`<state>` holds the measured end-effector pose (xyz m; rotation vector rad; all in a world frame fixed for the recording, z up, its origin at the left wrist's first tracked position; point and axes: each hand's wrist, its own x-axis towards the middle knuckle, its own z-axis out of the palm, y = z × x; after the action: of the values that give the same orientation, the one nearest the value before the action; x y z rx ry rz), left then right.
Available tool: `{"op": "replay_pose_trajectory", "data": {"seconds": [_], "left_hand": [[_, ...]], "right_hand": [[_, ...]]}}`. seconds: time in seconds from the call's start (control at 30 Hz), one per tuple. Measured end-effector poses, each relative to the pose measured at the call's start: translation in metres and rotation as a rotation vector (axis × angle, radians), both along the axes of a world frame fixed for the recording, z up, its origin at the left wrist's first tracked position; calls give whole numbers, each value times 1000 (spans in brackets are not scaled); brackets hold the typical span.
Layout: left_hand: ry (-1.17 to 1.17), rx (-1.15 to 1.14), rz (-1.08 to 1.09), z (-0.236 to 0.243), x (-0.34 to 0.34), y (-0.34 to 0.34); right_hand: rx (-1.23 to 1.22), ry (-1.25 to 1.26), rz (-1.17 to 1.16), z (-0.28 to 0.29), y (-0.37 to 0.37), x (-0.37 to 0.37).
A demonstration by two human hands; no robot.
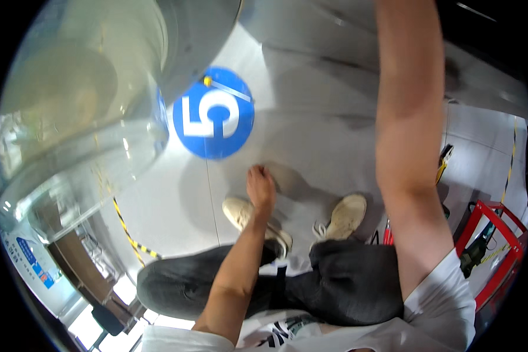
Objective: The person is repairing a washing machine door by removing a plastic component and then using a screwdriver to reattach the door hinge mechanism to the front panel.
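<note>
My left hand [261, 188] hangs above the grey floor just in front of my left shoe [237, 212]. Its fingers are curled in, and no object shows in them. My right arm [409, 117] reaches straight up past the top edge, so the right hand is out of sight. Beyond the left hand, a round blue floor sticker [188, 138] bears a white figure. Across the sticker runs a thin pale rod with a yellow end [207, 81]. A large, clear, rounded glossy body [123, 144] fills the upper left, close by; its kind is unclear.
A red metal frame [478, 214] stands at the right with dark items beside it. Near my right arm lies a yellow-and-black tool [444, 161]. Striped tape [122, 220] marks the floor at left, near brown boxes [79, 264]. Dark glossy surfaces border the upper right.
</note>
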<state>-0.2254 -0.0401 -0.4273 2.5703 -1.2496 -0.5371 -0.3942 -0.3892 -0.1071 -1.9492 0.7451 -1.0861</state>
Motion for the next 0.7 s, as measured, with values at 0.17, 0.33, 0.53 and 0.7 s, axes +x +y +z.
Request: {"op": "replay_pose_trajectory", "data": {"seconds": [0.17,0.33,0.53,0.7], "left_hand": [[-2,-69,45,4,6,-3],[513,-545,-3,113,-17,-117],[887,-1038,3,242,-58,-241],[1651,-1098,323,251,-70,-276]], "right_hand": [[1,-86,-91,-21,-15,19],[39,-37,-127,-21,-11,15],[170,44,183,9,-12,-13],[-25,-24,-154,-31,-21,14]]}}
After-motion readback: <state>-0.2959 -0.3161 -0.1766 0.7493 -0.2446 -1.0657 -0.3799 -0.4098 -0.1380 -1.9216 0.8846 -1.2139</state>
